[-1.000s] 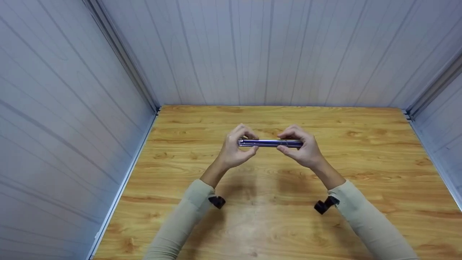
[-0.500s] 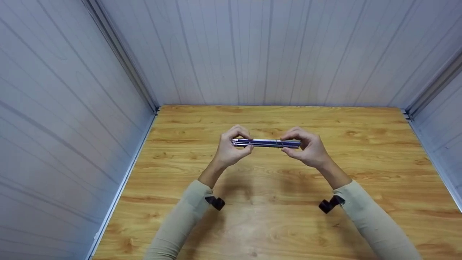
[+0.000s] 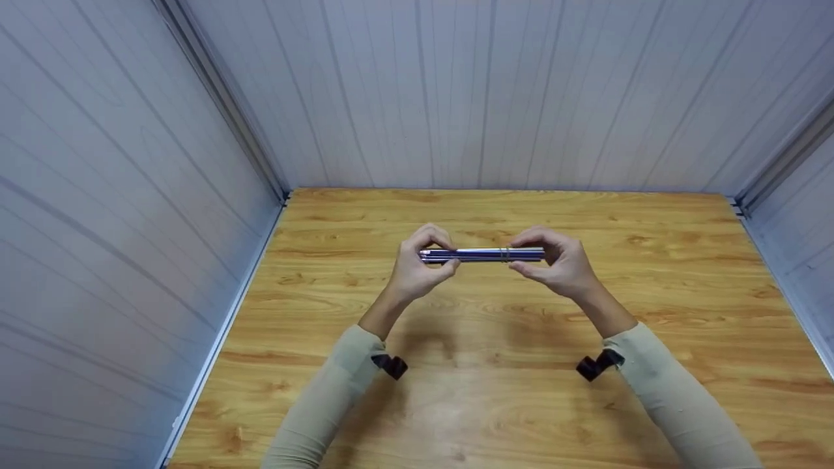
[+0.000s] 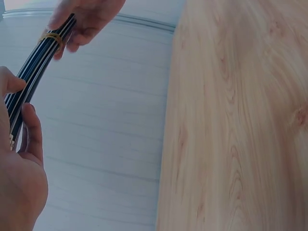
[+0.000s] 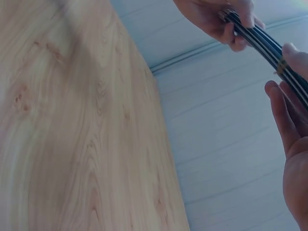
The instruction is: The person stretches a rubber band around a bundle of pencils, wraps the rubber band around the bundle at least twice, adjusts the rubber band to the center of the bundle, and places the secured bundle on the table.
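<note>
A bundle of dark blue and silver striped pencils point(image 3: 479, 255) is held level above the table in the head view. A tan rubber band point(image 4: 53, 39) wraps it near its right end. My left hand point(image 3: 414, 270) pinches the left end between thumb and fingers, where small pale tips show. With its thumb and fingers, my right hand point(image 3: 568, 266) pinches the other end, just beside the band. In the right wrist view, the right fingers point(image 5: 283, 113) lie under the bundle point(image 5: 262, 42) and the thumb is above it. The far right tip is partly hidden by the hand.
A wood-grain table point(image 3: 482, 404) lies beneath both hands. Pale panelled walls point(image 3: 456, 91) enclose it at the back, left and right. Black camera mounts point(image 3: 393, 366) hang from both sleeved wrists, with shadows below.
Both hands have drawn slightly apart along the bundle, the left one leftward and the right one rightward. More of the rubber band shows beside the right fingers. The bundle has shifted a little left.
</note>
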A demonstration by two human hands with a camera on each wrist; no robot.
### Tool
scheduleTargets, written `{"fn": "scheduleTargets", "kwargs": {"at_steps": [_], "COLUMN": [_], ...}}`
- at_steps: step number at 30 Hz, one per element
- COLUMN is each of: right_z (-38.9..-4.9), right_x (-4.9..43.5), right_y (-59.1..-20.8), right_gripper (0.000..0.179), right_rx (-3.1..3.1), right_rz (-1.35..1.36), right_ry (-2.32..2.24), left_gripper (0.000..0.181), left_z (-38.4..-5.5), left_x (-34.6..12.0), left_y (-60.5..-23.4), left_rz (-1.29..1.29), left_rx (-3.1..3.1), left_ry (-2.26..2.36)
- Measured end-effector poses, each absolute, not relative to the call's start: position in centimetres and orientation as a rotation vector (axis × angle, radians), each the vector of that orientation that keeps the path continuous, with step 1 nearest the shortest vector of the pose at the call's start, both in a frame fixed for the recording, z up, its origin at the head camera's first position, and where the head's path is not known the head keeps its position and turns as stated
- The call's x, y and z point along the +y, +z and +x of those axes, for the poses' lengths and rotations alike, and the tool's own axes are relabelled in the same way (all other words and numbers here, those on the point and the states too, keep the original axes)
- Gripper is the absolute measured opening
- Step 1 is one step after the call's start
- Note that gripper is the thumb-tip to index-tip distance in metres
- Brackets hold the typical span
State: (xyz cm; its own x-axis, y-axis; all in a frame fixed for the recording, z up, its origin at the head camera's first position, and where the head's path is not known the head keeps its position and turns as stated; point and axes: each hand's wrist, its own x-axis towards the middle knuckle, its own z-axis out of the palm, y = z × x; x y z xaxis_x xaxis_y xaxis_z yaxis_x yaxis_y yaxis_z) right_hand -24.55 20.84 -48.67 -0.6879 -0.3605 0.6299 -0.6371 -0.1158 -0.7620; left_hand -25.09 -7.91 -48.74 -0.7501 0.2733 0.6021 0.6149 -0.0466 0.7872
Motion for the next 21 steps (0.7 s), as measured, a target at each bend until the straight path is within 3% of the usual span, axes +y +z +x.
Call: {"fn": "scheduleTargets", "kwargs": {"at_steps": [13, 21], "right_z": [-24.5, -24.5], "right_x": [20.2, 20.1], "right_y": [-48.7, -49.0], "right_gripper": [0.018, 0.037], "right_rx": [-1.9, -1.944], "right_rz": [1.083, 1.176], "right_ry": [1.853, 1.831], "left_gripper": [0.015, 0.016], "left_z": [-24.7, -24.6], "left_x": [-7.5, -7.3], "left_y": [-49.0, -49.1], "left_rz": [-0.944, -0.981], "left_rx": [-1.963, -2.022], "left_ry": [-1.89, -1.874]}}
